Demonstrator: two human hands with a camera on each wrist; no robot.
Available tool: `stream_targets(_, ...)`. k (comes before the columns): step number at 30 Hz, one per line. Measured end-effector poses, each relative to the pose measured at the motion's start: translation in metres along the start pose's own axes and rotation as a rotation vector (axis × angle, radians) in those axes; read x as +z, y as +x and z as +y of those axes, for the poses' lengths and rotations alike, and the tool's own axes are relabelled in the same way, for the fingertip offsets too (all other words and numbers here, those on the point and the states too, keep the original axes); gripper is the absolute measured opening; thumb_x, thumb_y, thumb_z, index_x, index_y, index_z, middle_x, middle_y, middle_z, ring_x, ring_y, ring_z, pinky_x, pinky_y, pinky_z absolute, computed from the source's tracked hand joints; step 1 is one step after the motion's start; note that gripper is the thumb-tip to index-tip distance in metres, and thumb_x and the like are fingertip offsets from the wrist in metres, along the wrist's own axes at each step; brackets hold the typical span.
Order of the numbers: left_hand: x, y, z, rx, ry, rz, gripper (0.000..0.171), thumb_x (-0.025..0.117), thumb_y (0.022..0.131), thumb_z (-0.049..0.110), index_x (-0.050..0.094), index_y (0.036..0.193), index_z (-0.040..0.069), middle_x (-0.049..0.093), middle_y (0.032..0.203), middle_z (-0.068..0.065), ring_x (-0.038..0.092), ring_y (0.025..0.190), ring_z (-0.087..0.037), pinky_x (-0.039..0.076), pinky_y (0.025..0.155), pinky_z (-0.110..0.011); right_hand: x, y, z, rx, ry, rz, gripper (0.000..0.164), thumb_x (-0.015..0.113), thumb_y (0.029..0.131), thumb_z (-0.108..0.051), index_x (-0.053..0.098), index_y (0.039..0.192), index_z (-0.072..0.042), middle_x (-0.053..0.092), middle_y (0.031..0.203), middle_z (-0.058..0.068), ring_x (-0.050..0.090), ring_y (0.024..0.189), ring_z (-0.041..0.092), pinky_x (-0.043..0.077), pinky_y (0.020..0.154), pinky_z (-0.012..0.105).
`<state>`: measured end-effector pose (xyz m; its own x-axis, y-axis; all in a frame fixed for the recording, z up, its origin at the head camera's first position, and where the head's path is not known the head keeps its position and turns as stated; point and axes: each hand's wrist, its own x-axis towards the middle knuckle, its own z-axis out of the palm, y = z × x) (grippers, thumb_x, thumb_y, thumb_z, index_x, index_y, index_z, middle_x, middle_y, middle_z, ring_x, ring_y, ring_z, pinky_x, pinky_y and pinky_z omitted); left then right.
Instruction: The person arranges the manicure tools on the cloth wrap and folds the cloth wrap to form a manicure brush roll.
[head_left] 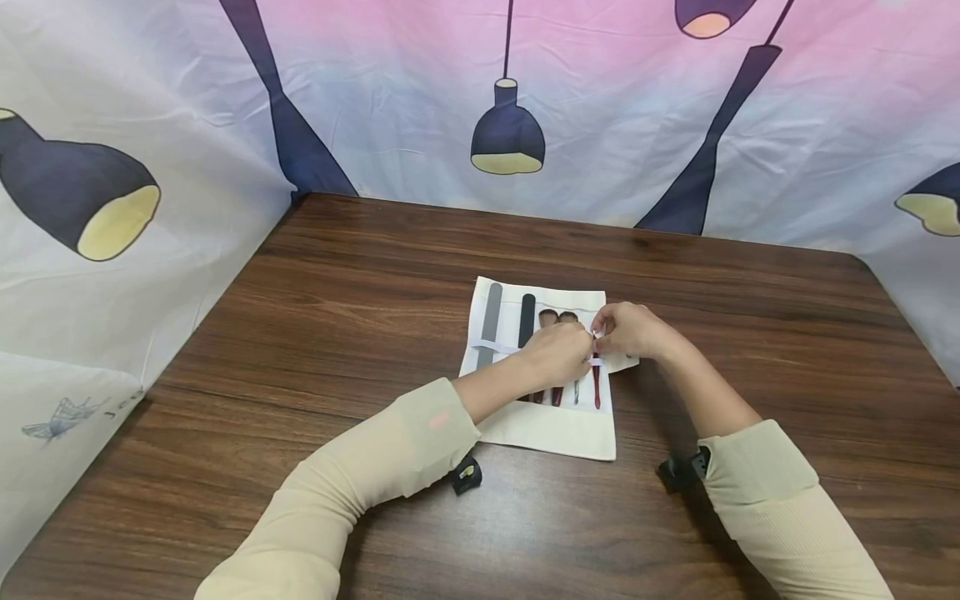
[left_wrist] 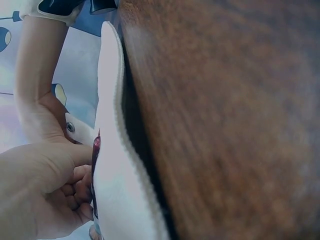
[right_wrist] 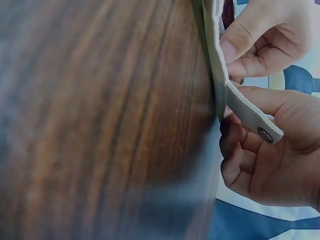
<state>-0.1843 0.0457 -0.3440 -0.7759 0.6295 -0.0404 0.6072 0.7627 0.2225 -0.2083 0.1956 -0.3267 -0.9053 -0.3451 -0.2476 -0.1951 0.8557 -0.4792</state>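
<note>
A white fabric brush roll (head_left: 551,437) lies spread open on the table. Under its white elastic band (head_left: 491,344) sit a grey nail file (head_left: 492,310), a black nail file (head_left: 527,310), two makeup brushes (head_left: 568,317), a thin silvery tool (head_left: 577,393) and a slim red-handled tool (head_left: 597,390). My left hand (head_left: 558,354), fingers curled, pinches at the band beside the red handle. From the right, my right hand (head_left: 628,329) pinches the upper end of the red-handled tool; fingers hide its tip. Beneath the right hand a snap strap (right_wrist: 250,112) sticks out from the roll.
The brown wood-grain table (head_left: 360,275) meets a fabric backdrop (head_left: 405,108) printed with lamps at the back and left. Black wrist devices (head_left: 467,475) hang under both cuffs, close to the tabletop.
</note>
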Motion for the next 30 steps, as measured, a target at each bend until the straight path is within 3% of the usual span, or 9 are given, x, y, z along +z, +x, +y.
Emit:
stream_targets(6, 0.0, -0.002, -0.002, 0.023, 0.013, -0.017, 0.01, 0.06, 0.087, 0.018, 0.065, 0.081, 0.012, 0.055, 0.086, 0.001, 0.05, 0.076, -0.011, 0.044, 0.059, -0.025, -0.002, -0.002, 0.003, 0.004, 0.002, 0.03, 0.026, 0.068, 0.079, -0.011, 0.058, 0.1, 0.0, 0.056, 0.075, 0.006, 0.05, 0.059, 0.016, 0.039, 0.055, 0.029)
stream_targets(11, -0.007, -0.007, -0.009, 0.062, -0.014, 0.01, 0.029, 0.06, 0.089, 0.022, 0.061, 0.112, 0.005, 0.058, 0.105, -0.004, 0.055, 0.094, -0.014, 0.045, 0.078, -0.024, -0.013, -0.018, 0.006, 0.016, 0.012, 0.197, 0.026, 0.061, 0.087, -0.017, 0.054, 0.108, -0.002, 0.06, 0.085, 0.01, 0.054, 0.065, 0.021, 0.04, 0.059, 0.034)
stream_targets(15, -0.024, -0.013, -0.028, 0.028, -0.101, 0.068, 0.031, 0.059, 0.089, 0.018, 0.059, 0.116, 0.002, 0.058, 0.109, -0.006, 0.055, 0.094, -0.015, 0.045, 0.079, -0.023, -0.021, -0.042, 0.004, -0.004, 0.005, 0.27, 0.024, 0.059, 0.09, -0.022, 0.056, 0.107, -0.005, 0.062, 0.09, 0.009, 0.056, 0.074, 0.022, 0.041, 0.063, 0.037)
stream_targets(18, -0.04, -0.015, -0.051, -0.044, -0.13, 0.112, 0.03, 0.059, 0.089, 0.016, 0.059, 0.115, 0.002, 0.057, 0.11, -0.008, 0.055, 0.095, -0.017, 0.046, 0.078, -0.025, -0.023, -0.063, -0.001, -0.024, -0.031, 0.18, 0.02, 0.058, 0.09, -0.024, 0.062, 0.098, -0.006, 0.064, 0.081, 0.005, 0.057, 0.069, 0.018, 0.042, 0.059, 0.035)
stream_targets(23, -0.059, -0.013, -0.093, -0.2, -0.147, 0.173, 0.03, 0.056, 0.09, 0.014, 0.059, 0.116, 0.0, 0.056, 0.114, -0.011, 0.054, 0.102, -0.023, 0.044, 0.085, -0.033, -0.008, -0.089, -0.012, -0.031, -0.094, -0.11, 0.025, 0.057, 0.091, -0.029, 0.067, 0.084, -0.007, 0.059, 0.065, -0.001, 0.054, 0.056, 0.013, 0.044, 0.052, 0.03)
stream_targets(25, -0.062, -0.012, -0.108, -0.259, -0.167, 0.172, 0.03, 0.053, 0.092, 0.014, 0.058, 0.117, -0.001, 0.055, 0.115, -0.013, 0.053, 0.104, -0.024, 0.044, 0.086, -0.034, 0.003, -0.096, -0.016, -0.025, -0.096, -0.182, 0.028, 0.058, 0.09, -0.033, 0.067, 0.079, -0.01, 0.058, 0.061, -0.003, 0.055, 0.054, 0.012, 0.045, 0.052, 0.031)
stream_targets(27, -0.061, -0.011, -0.121, -0.314, -0.185, 0.156, 0.029, 0.051, 0.094, 0.015, 0.058, 0.116, -0.002, 0.054, 0.118, -0.014, 0.052, 0.105, -0.025, 0.044, 0.085, -0.035, 0.015, -0.1, -0.019, -0.011, -0.108, -0.201, 0.031, 0.059, 0.088, -0.038, 0.065, 0.071, -0.013, 0.057, 0.057, -0.004, 0.054, 0.05, 0.011, 0.049, 0.069, 0.039)
stream_targets(29, -0.058, -0.01, -0.132, -0.35, -0.204, 0.132, 0.028, 0.049, 0.095, 0.015, 0.06, 0.115, -0.002, 0.056, 0.117, -0.014, 0.054, 0.1, -0.025, 0.045, 0.081, -0.036, 0.025, -0.103, -0.023, -0.004, -0.132, -0.176, 0.036, 0.059, 0.087, -0.042, 0.062, 0.064, -0.015, 0.055, 0.052, -0.005, 0.053, 0.046, 0.011, 0.042, 0.086, 0.049)
stream_targets(30, -0.057, -0.01, -0.135, -0.361, -0.211, 0.119, 0.028, 0.048, 0.095, 0.015, 0.061, 0.114, -0.002, 0.057, 0.115, -0.014, 0.056, 0.096, -0.024, 0.046, 0.079, -0.035, 0.03, -0.104, -0.024, 0.009, -0.142, -0.16, 0.037, 0.059, 0.086, -0.044, 0.061, 0.061, -0.016, 0.054, 0.05, -0.006, 0.052, 0.045, 0.01, 0.042, 0.085, 0.05)
